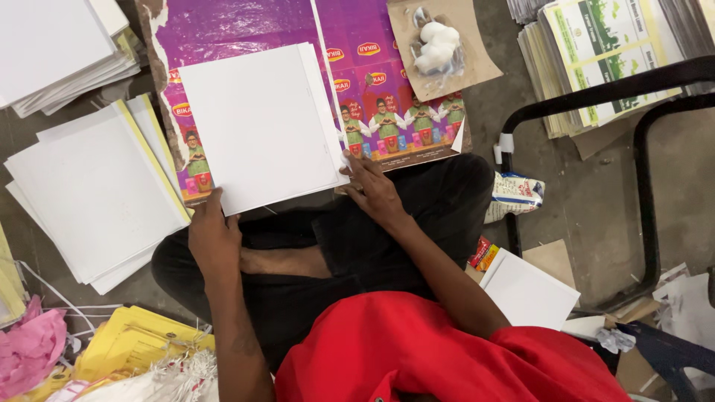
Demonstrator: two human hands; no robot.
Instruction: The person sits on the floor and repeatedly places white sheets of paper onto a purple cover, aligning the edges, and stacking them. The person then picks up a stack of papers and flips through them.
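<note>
A stack of white square sheets (pixel 261 123) lies on a purple printed plastic sheet (pixel 238 26) in front of my crossed legs. My left hand (pixel 214 237) rests at the stack's near left corner, fingers on its edge. My right hand (pixel 375 190) presses on the near right corner of the stack, fingers spread on the purple sheet beside it. Neither hand lifts anything.
More white sheet piles lie at left (pixel 93 193) and top left (pixel 52 48). A brown card with a bag of white lumps (pixel 438 46) sits beyond. Printed booklets (pixel 596 52) lie behind a black metal frame (pixel 640 171). Yellow papers (pixel 134 346) and pink scrap (pixel 30 346) are near left.
</note>
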